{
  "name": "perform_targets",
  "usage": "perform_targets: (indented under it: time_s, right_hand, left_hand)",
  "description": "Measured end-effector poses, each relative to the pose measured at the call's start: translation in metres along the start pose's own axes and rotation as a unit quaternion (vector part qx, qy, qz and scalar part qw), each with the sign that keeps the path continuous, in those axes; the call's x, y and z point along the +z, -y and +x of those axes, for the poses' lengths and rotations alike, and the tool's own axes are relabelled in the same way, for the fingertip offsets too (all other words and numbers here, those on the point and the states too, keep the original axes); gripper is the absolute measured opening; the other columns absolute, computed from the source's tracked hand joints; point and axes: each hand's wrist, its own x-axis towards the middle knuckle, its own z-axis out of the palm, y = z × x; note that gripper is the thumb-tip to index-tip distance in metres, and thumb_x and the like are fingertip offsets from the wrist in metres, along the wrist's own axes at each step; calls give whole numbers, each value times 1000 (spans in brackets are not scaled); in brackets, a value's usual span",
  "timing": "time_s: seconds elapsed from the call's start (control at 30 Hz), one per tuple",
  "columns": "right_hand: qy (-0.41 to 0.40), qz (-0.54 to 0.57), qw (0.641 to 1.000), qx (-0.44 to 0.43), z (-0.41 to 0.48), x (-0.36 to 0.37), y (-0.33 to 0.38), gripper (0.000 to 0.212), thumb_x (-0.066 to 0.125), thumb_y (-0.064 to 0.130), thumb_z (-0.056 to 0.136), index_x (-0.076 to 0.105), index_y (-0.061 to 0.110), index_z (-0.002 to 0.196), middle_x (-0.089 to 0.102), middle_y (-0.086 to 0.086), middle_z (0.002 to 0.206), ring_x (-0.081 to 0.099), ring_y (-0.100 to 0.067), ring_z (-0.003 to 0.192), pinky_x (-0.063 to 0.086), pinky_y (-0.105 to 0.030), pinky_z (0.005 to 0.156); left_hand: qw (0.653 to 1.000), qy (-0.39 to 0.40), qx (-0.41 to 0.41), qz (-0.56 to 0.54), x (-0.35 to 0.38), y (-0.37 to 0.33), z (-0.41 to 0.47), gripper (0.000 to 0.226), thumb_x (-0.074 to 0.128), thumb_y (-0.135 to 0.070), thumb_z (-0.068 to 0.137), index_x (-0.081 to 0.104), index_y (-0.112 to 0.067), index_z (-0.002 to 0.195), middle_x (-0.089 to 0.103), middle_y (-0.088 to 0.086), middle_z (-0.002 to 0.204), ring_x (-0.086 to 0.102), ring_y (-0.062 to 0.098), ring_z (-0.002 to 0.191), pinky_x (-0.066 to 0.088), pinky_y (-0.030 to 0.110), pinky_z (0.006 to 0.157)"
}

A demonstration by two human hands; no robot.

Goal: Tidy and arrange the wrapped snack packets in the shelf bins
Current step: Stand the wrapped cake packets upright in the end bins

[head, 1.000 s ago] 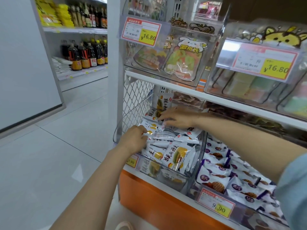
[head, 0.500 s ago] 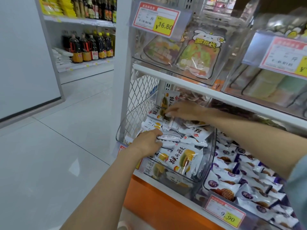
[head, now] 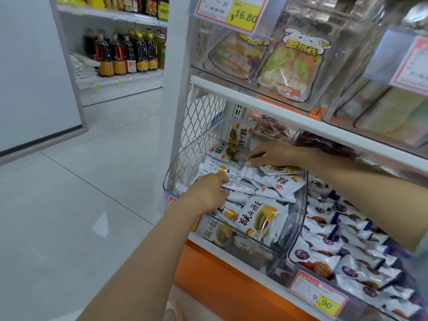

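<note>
Widest thing in our view is the pale tiled floor (head: 69, 205), open all along the left with plenty of room to step back. The white shelf unit (head: 176, 89) stands on the right, its corner post marking the edge of the aisle. Its upper shelf board (head: 301, 117) overhangs the level where we are working, so headroom for the arms is tight. Below runs the orange base (head: 220, 274). A wire mesh panel (head: 201, 135) closes off the left end. Just inside it sits the clear bin (head: 297, 216), heaped with white snack packets (head: 261, 218), the front ones leaning on its front wall. Its right wall touches a second bin (head: 294, 249) of 1 other kind, purple-marked packets (head: 319, 246), with a 9.90 price tag (head: 318, 297) on its front. A 16.80 tag (head: 231, 12) hangs above. Dark bottles (head: 125, 56) line a far shelf across the aisle. Now the hands, both inside the clear bin. The left hand (head: 208, 193) comes in over the front rim, knuckles up, fingers curled down into the heap. We cannot tell whether they hold a packet. The right hand (head: 271, 156) reaches across under the shelf board, thumb and forefinger pinching the sealed edge of a rear packet (head: 225, 152) at the bin's back. Another packet stands upright just behind it.
</note>
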Motion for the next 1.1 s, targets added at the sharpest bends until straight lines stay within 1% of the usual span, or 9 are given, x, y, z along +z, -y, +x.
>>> perform_targets:
  time_s: [0.13,0.2,0.33,0.43,0.53,0.63,0.73,1.0,1.1]
  right_hand:
    - [15,-74,997,0,2,-2,15,50,55,51,88,57,22,128,54,3,133,51,-15,117,35,-23,94]
    - [-3,-30,999,12,4,-7,21,45,60,47,87,61,18,123,61,2,121,57,-14,104,41,-21,87]
    - [-239,134,959,67,15,-19,24,25,64,26,88,63,6,103,63,-5,96,58,-19,85,45,-28,75]
    - [-278,104,953,67,23,-15,31,17,62,16,89,62,5,101,66,-11,99,61,-24,88,50,-34,84]
    - [-228,99,969,-12,27,-7,47,18,64,14,87,63,9,105,67,-9,103,63,-19,91,51,-31,87]
    - [-82,46,995,-18,37,4,57,49,65,30,87,48,20,132,57,-5,129,55,-21,114,44,-38,101]
    - [-44,7,999,1,47,14,59,76,67,40,83,28,22,146,44,-6,143,43,-25,128,33,-34,106]
    - [-42,17,998,-37,50,32,69,83,77,34,75,31,22,143,36,-5,142,49,-21,116,46,-30,90]
    - [-48,53,996,-43,42,31,69,70,75,25,75,39,21,135,55,-4,116,59,-18,94,52,-37,80]
  left_hand:
    - [1000,-1,4,-17,0,-2,0,41,45,-24,98,38,-17,138,42,9,141,47,24,122,39,28,93]
    - [1000,-3,6,-20,1,-2,0,40,45,-23,98,39,-17,138,42,9,140,47,24,121,38,27,91]
    - [1000,-6,7,-18,1,-1,2,40,46,-24,98,39,-17,137,44,8,139,47,24,121,38,28,90]
    - [1000,-4,8,-17,1,-1,4,39,46,-24,98,40,-17,136,43,8,138,48,24,120,38,27,88]
    - [1000,-4,6,-18,1,1,6,39,45,-23,98,40,-16,136,44,10,137,48,25,118,38,28,88]
    - [1000,-13,0,-23,-1,2,7,38,44,-22,98,41,-15,135,43,12,135,48,26,116,38,27,86]
    - [999,-19,-10,-33,-2,4,6,41,44,-20,98,37,-16,139,38,12,138,46,26,119,38,28,90]
    - [992,-85,-51,-83,-2,3,5,44,44,-15,97,33,-11,139,40,15,135,47,29,117,37,28,85]
    - [979,-106,-75,-156,-3,4,5,48,43,-17,98,25,-10,142,50,20,127,52,33,112,42,32,84]
